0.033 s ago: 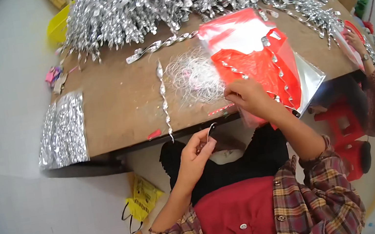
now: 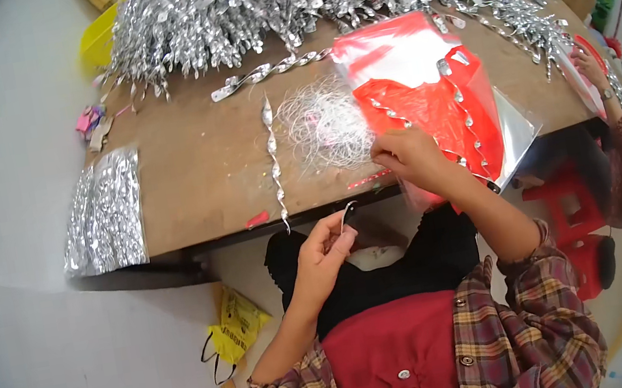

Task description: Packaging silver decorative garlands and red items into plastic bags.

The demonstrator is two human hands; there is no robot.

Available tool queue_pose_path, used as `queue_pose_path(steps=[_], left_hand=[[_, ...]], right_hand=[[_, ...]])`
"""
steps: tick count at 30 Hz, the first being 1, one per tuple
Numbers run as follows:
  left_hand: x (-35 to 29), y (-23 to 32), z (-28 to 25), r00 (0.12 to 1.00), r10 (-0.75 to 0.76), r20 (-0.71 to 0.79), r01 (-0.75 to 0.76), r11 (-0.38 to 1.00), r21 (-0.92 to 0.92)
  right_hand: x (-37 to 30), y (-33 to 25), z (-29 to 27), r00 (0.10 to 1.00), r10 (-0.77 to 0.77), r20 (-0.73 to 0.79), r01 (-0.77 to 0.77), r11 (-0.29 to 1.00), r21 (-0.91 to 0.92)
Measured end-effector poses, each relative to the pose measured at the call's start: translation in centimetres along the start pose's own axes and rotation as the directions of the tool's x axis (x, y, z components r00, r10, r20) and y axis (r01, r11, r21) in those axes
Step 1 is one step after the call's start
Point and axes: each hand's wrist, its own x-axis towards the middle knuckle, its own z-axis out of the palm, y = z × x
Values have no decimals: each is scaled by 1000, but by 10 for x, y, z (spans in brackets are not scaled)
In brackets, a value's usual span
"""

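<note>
Black and pale, a small piece [image 2: 348, 212] is pinched in the left hand [image 2: 322, 259], its tip apparently left free at one o'clock. The right hand [image 2: 416, 157] is drawn closed, contents hidden; string [image 2: 323, 130] is heaped at its ten o'clock, seemingly for easy reach.

Desk [image 2: 190, 161]: brown top, dark front edge. Left wall [image 2: 0, 205]: white. Floor [image 2: 245, 267]: pale. Red stools [image 2: 588, 275] stand at right, near desk's front.

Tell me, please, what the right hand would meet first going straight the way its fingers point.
The right hand would probably meet the tangle of white strands on its left first, though the hand's height is unclear.
</note>
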Motion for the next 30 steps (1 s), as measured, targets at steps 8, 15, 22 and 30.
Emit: queue_pose_path(steps=[8, 15, 22, 30], left_hand=[[-14, -3, -19, 986, -77, -149, 61, 993, -105], [-13, -5, -26, 981, -65, -184, 41, 990, -133], [9, 13, -20, 981, -36, -189, 2, 984, -177], [25, 47, 1, 999, -27, -45, 8, 929, -370]], right_hand=[[49, -25, 70, 916, -399, 47, 398, 888, -229], [66, -27, 93, 813, -561, 152, 565, 699, -439], [65, -24, 88, 966, -255, 39, 258, 952, -162], [12, -66, -16, 938, 343, 48, -193, 404, 894]])
